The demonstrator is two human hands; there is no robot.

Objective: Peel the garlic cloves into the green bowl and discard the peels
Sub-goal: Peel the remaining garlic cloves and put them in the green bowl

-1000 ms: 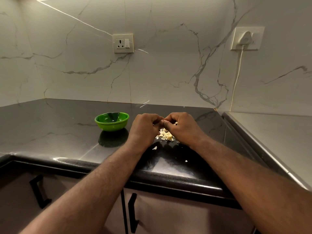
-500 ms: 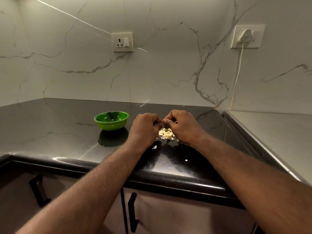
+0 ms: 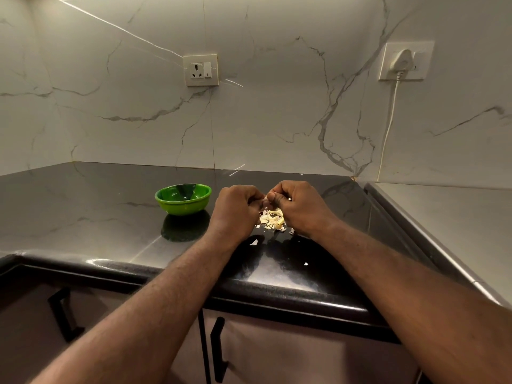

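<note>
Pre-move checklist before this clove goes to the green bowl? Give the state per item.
1. Grip: garlic clove pinched between left hand and right hand: ok.
2. Skin fully off: cannot tell, fingers hide it.
3. Target: green bowl upright, just left of the hands: ok.
4. Waste: peel pile on the countertop, outside the bowl: ok.
5. Cleanup: stray scraps near the front edge gathered: not ok.

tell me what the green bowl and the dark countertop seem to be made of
Green bowl: probably plastic or melamine, glossy. It has a uniform bright colour and soft highlights on its side, though glazed ceramic is possible.
Countertop: looks like polished dark stone, perhaps granite. Pale veining shows on it, and it mirrors the bowl clearly.
</note>
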